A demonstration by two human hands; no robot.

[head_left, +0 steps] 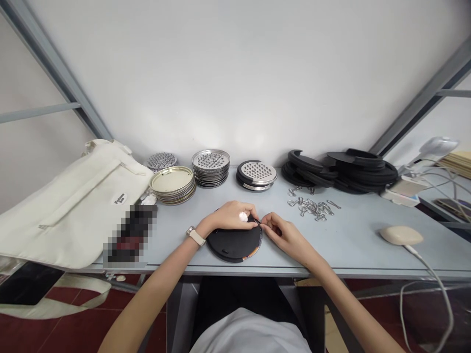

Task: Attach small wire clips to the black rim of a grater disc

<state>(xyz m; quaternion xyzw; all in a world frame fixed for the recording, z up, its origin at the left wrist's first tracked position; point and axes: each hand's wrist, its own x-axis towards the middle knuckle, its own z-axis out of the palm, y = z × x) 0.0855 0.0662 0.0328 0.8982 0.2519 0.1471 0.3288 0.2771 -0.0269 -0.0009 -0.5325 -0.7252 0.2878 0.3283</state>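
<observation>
A flat black disc (pixel 230 245) lies near the table's front edge, with a shiny metal and orange-tinted rim at its lower right. My left hand (pixel 235 215) rests over its far side, thumb and fingers closed on the disc's right edge. Against that same edge, my right hand (pixel 281 233) pinches with thumb and forefinger; a small dark piece shows between the two hands, too small to name. A loose pile of small metal clips (pixel 314 208) lies beyond my right hand.
Along the wall stand gold-coloured round lids (pixel 172 181), stacked metal grater discs (pixel 211 162), a grater disc with black rim (pixel 258 172) and black plastic rings (pixel 358 171). A cream bag (pixel 73 206) lies left; a white corded device (pixel 401 235) sits right.
</observation>
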